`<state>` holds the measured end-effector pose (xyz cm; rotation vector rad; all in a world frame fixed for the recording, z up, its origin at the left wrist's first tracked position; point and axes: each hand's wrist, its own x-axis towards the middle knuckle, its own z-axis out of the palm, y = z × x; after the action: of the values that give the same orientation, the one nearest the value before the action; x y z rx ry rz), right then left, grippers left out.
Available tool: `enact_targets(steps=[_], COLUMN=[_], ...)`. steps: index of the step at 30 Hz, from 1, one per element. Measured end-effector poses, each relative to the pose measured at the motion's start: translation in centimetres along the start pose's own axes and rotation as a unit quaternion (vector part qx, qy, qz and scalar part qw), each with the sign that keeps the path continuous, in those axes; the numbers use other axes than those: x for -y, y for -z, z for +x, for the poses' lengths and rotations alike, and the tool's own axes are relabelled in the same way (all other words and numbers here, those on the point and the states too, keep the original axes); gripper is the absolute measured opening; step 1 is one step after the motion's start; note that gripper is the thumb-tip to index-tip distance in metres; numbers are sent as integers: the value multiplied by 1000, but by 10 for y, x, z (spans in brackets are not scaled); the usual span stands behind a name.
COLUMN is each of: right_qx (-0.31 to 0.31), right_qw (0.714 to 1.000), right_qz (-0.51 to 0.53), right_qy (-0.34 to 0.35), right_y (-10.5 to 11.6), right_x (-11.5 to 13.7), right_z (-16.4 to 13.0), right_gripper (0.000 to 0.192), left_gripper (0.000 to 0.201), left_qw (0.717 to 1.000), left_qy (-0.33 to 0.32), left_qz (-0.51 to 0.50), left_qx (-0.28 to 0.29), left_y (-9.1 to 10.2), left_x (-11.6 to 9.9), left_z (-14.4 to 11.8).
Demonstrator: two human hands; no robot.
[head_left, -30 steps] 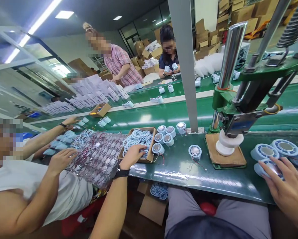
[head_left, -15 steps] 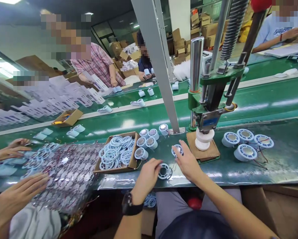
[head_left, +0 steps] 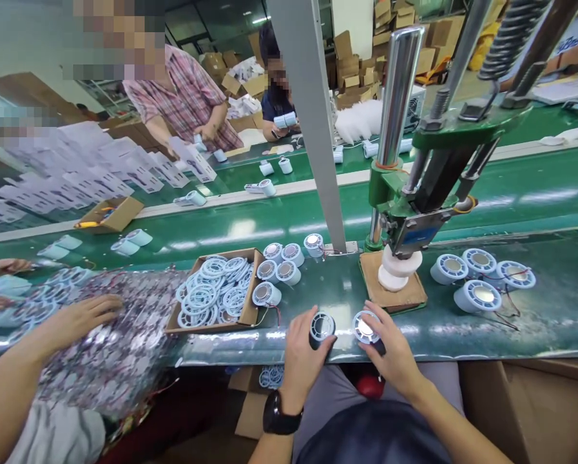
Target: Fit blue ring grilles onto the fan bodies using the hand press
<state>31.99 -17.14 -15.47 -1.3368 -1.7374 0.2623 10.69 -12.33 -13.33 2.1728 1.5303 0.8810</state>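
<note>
My left hand (head_left: pixel 301 357), with a black wristwatch, grips a pale blue grille ring (head_left: pixel 322 325) at the near edge of the green bench (head_left: pixel 443 332). My right hand (head_left: pixel 390 351) holds a round blue fan housing (head_left: pixel 365 326) with a silver centre, right beside the ring. The two parts sit a few centimetres apart in front of me. Just behind my hands stands a green hand press (head_left: pixel 414 212) with a white head on a brown pad (head_left: pixel 390 293).
A cardboard box of blue rings (head_left: pixel 214 296) sits left, with several housings (head_left: pixel 279 270) beside it. More housings (head_left: pixel 482 280) lie right of the press. A grey post (head_left: pixel 312 129) rises behind. A co-worker's hand (head_left: pixel 78 319) rests on wired parts at left; other people work across the belt.
My left hand has lifted the grille ring off the bench and my right hand has picked up the housing; both drew back toward the near edge.
</note>
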Motion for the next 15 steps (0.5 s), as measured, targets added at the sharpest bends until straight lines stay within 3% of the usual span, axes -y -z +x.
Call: enact_targets(steps=[3,7,15], right_qx=[0,10,29], right_qw=[1000,999,997], right_qz=[-3,-1,20], right_qy=[-31,-46,-68], right_y=[-4,-9,-9], right_x=[1,1,0], right_z=[-1,-3,-4], right_gripper=[68,88,100], left_gripper=[58,66,66], left_qw=[995,981,976], left_qy=[-42,-113,4], left_qz=[-77,-103,-169], left_qx=[38,119,134], left_y=[-1,-4,-10], left_x=[-27,-60,-67], left_z=[7,18,18])
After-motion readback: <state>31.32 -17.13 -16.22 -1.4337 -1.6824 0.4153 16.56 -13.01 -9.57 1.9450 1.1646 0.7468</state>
